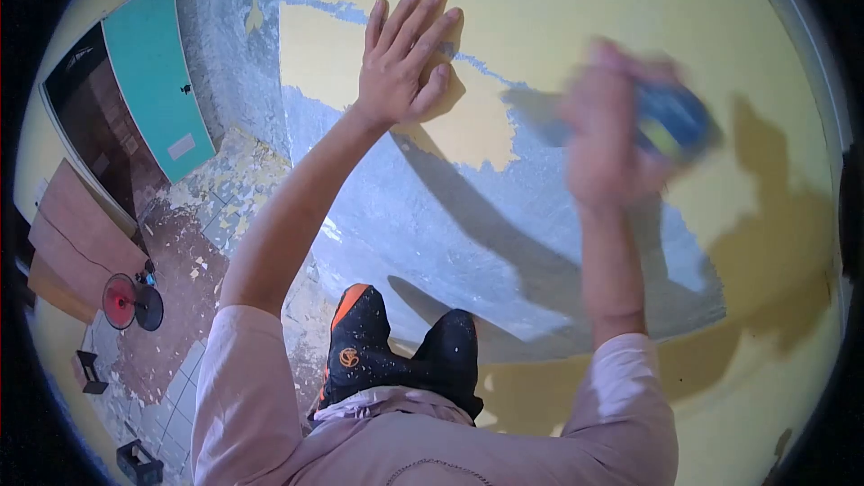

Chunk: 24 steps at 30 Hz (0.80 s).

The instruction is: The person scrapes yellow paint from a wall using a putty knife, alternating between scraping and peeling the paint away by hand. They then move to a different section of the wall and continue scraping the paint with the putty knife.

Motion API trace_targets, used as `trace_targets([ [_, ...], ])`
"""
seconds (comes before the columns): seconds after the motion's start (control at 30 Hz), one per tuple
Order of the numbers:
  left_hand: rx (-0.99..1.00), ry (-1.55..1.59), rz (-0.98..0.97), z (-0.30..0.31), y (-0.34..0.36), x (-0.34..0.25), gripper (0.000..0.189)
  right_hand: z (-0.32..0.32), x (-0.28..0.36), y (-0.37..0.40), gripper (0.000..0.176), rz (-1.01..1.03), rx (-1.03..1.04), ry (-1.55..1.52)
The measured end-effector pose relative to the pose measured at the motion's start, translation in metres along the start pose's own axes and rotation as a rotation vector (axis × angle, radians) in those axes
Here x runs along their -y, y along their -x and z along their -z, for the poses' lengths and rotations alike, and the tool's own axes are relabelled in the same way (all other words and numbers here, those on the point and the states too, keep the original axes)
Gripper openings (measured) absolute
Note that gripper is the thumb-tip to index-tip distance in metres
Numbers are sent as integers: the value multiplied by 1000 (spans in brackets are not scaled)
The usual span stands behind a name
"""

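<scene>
My left hand (pixel 400 67) lies flat against the yellow painted wall (pixel 585 0), fingers spread, with nothing in it. My right hand (pixel 607 117) is blurred by motion and closed around what looks like a scraper (pixel 675 121) with a blue and yellow-green handle. A dark, flat shape left of that hand may be its blade, but the blur hides the detail. Around and below both hands, a large grey patch (pixel 468 234) of bare wall shows ragged edges of yellow paint. A narrow grey strip runs between my hands.
Paint flakes (pixel 243 180) litter the floor at left. A teal door (pixel 157 81) stands by a dark opening. Lower down are a brown board (pixel 81 225), a red and black fan-like object (pixel 130 301) and a black stool-like item (pixel 139 463). My flake-speckled dark trousers (pixel 360 342) are close to the wall.
</scene>
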State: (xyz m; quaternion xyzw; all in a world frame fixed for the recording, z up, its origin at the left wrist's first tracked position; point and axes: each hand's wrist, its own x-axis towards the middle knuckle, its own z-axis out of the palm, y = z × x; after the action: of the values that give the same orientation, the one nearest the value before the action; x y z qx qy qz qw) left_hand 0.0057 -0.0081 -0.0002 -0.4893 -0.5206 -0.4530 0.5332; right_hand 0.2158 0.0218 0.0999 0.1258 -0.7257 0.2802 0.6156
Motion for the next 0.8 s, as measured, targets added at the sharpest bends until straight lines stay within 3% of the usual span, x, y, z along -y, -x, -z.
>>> trace_targets([
  [0.07,23,-12,-29,1,-3,2,53,-1,-8,2,18,-2,84,36],
  [0.13,20,-18,-34,0,-4,3,53,30,12,1,14,-346,-117,-787],
  [0.17,30,-21,-28,1,-3,2,53,33,23,-7,16,-17,78,-682],
  [0.2,32,-23,-20,2,-3,2,53,24,18,-6,16,-24,82,-683],
  [0.27,30,8,-32,3,-3,2,53,1,5,1,6,204,146,116],
  [0.33,-1,20,-26,0,-4,3,54,9,16,-8,4,230,223,16],
  [0.4,-37,32,-22,-2,-5,4,56,13,47,-16,28,-143,-119,-634],
  [0.43,-35,26,-18,-2,-4,5,56,32,18,-14,16,-11,77,-833],
  [0.47,-25,23,-11,-2,-2,3,56,19,12,-12,16,-17,84,-832],
  [0.53,-1,21,-15,1,0,-1,54,-14,9,-4,27,353,50,202],
  [0.57,8,7,-31,2,-2,1,53,-14,6,-11,35,449,-41,290],
  [0.6,15,9,-30,2,0,0,53,-6,19,-15,31,231,-36,50],
  [0.63,11,4,-36,2,-1,1,53,6,9,-14,31,237,-37,46],
  [0.7,2,-7,-33,1,-3,3,53,6,8,-19,34,131,55,-351],
  [0.73,-19,26,-27,1,-3,4,53,-13,2,-7,33,387,33,218],
  [0.8,-38,65,-26,-1,-3,3,54,-14,14,-7,32,291,92,244],
])
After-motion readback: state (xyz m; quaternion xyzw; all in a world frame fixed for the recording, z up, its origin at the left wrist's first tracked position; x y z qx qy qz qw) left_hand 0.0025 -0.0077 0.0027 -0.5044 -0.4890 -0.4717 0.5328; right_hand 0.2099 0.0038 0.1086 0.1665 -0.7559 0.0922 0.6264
